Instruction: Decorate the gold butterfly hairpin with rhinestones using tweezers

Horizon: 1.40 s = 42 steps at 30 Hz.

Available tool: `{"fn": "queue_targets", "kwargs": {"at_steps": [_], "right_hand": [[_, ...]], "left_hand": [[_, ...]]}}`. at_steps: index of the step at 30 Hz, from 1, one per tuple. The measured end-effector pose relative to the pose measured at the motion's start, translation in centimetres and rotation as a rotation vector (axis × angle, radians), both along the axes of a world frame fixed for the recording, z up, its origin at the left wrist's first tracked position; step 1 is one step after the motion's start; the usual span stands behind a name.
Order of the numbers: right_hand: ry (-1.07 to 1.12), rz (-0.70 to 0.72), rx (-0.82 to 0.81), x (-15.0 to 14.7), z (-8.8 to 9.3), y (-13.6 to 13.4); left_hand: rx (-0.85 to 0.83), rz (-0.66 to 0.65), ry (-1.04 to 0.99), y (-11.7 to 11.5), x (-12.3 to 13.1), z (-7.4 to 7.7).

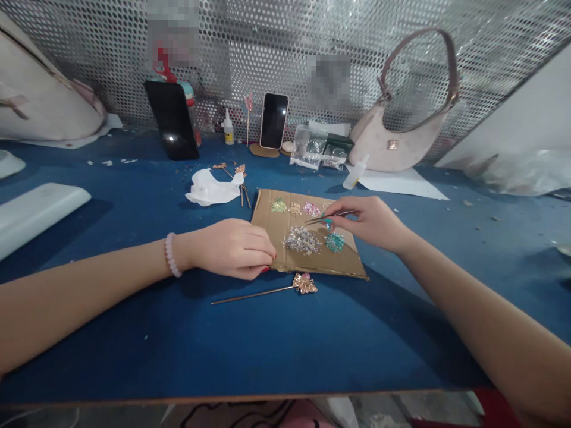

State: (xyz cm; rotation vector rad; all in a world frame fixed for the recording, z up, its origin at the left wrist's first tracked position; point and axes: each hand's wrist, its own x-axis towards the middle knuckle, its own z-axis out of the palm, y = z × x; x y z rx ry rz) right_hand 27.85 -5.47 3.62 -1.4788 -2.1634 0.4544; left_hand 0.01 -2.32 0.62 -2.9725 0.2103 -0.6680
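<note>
My right hand (372,220) is closed round metal tweezers (328,217), whose tips point left over a pile of silvery rhinestones (303,240). Beneath lies a piece of brown cardboard (281,261). It also carries small heaps of green stones (279,205), golden stones (295,208), pink stones (311,208) and teal stones (334,242). At the cardboard's left front corner, my left hand (234,248) has its fingers curled over the edge. In front of the cardboard lies a hairpin (305,283) with a gold flower-like head and pink stones, its stem pointing left.
Behind my left hand are crumpled white tissue (213,187) and more hairpins (243,184). A glue bottle (355,172) lies tilted at right; another glue bottle (228,129) stands farther back. Two phones, plastic bags (307,145) and a handbag (401,134) line the mesh wall.
</note>
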Motion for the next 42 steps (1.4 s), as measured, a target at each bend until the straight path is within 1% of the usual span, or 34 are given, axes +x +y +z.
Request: {"fn": "queue_targets", "kwargs": {"at_steps": [11, 19, 32, 42], "right_hand": [[0.058, -0.036, -0.024, -0.12, 0.16, -0.01], [0.038, -0.052, -0.006, 0.34, -0.29, 0.13], [0.014, -0.052, -0.018, 0.04, -0.29, 0.11], [0.025, -0.052, -0.010, 0.10, -0.38, 0.21]], "left_hand": [[0.001, 0.002, 0.001, 0.05, 0.05, 0.05], [0.002, 0.003, 0.000, 0.03, -0.01, 0.14], [0.000, 0.004, 0.003, 0.02, 0.03, 0.17], [-0.011, -0.015, -0.013, 0.16, -0.09, -0.13]]}}
